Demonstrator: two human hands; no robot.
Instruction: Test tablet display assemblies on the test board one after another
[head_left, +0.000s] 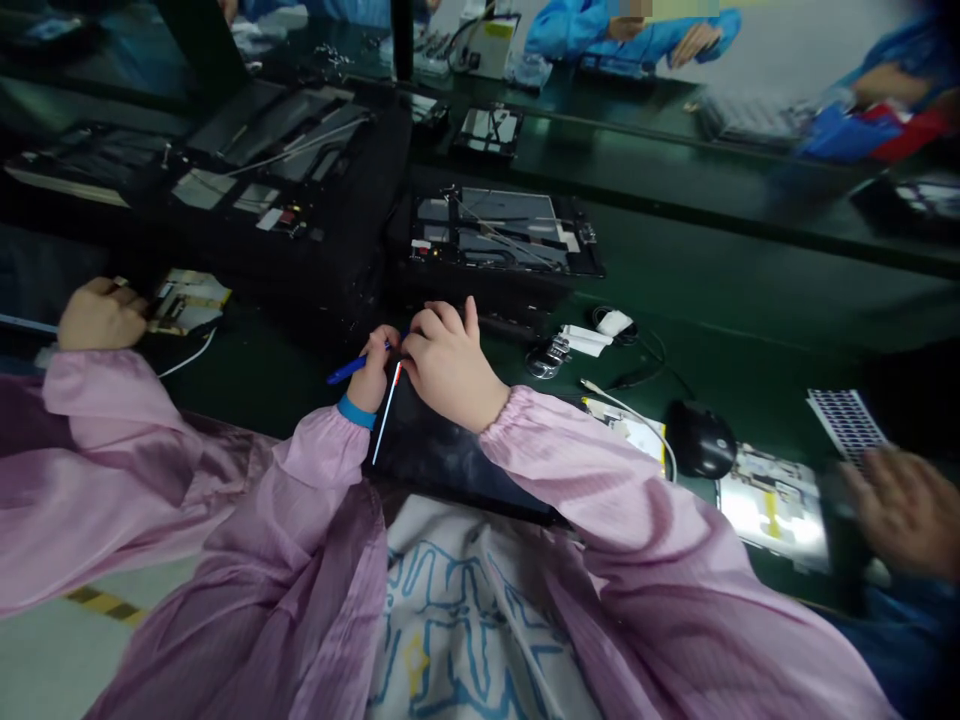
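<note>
Left hand (pixel 369 380) and right hand (pixel 454 365) meet at the far-left corner of a screen (pixel 450 450).
Glossy black, bright along its left edge, the screen lies below the right grip, whose closure I cannot tell; the left grip clasps a blue pen (pixel 346 370). Worktop (pixel 270 370) spreads left of the screen, stacked panels (pixel 510 230) beyond.

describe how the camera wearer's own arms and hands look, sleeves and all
Both sleeves are loose, wrinkled and pinkish purple; the right cuff is gathered. The left hand and right hand are ungloved; a blue band sits at the left wrist.
</note>
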